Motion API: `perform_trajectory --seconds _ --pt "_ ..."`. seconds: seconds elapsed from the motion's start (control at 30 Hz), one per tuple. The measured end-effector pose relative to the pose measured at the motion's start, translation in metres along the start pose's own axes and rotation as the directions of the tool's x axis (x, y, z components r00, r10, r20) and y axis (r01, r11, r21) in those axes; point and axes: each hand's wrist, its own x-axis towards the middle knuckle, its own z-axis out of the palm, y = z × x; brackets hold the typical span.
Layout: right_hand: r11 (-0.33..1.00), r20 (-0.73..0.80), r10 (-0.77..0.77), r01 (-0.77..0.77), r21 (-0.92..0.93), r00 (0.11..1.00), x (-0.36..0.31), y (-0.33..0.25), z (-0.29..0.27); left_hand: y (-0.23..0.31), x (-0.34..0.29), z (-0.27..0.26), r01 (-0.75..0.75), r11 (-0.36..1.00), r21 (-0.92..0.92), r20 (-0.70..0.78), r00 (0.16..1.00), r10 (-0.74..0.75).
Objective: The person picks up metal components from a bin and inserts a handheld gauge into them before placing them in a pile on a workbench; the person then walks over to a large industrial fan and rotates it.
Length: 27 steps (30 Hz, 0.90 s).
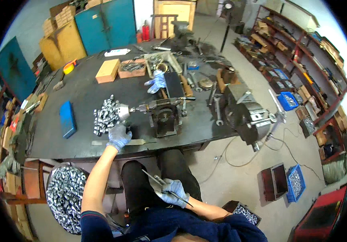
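My left hand (pixel 119 137), in a blue-and-white glove, reaches to the near edge of a pile of small shiny metal fittings (pixel 106 114) on the dark workbench. Its thumb stands apart from the fingers, and no held part shows; the fingertips are partly hidden. A flat metal file (pixel 136 142) lies under and beside this hand. Over my lap, my right hand (pixel 174 192), gloved too, is closed around a thin metal tool (pixel 151 176) with a dark handle; its exact kind is unclear. Just beyond the left hand, a silver chuck (pixel 123 111) points at the pile from a small bench fixture (pixel 165 117).
A blue case (pixel 67 119) lies left on the workbench (pixel 48 139). Behind are a cardboard box (pixel 107 71), a spare glove (pixel 156 82) and wrenches (pixel 218 111). A vise (pixel 250 119) juts out at right. A full round container of fittings (pixel 65 197) stands below left; blue crates (pixel 295 183) sit right.
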Motion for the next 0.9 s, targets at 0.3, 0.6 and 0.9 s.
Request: perform_trajectory --seconds 0.3,0.6,0.9 --pt "0.981 -0.185 0.184 -0.167 0.102 0.965 -0.046 0.004 -0.018 -0.001 0.034 0.018 -0.098 0.995 0.019 -0.078 0.992 0.099" --pt "0.944 -0.226 0.328 -0.31 0.112 0.917 -0.073 0.02 -0.03 -0.037 -0.145 0.014 -0.185 0.883 -0.432 0.121 0.958 0.26" --pt "0.887 0.135 0.346 -0.371 0.276 0.928 -0.051 0.084 -0.077 -0.001 -0.185 0.049 -0.273 0.942 -0.196 0.536 0.774 0.336"
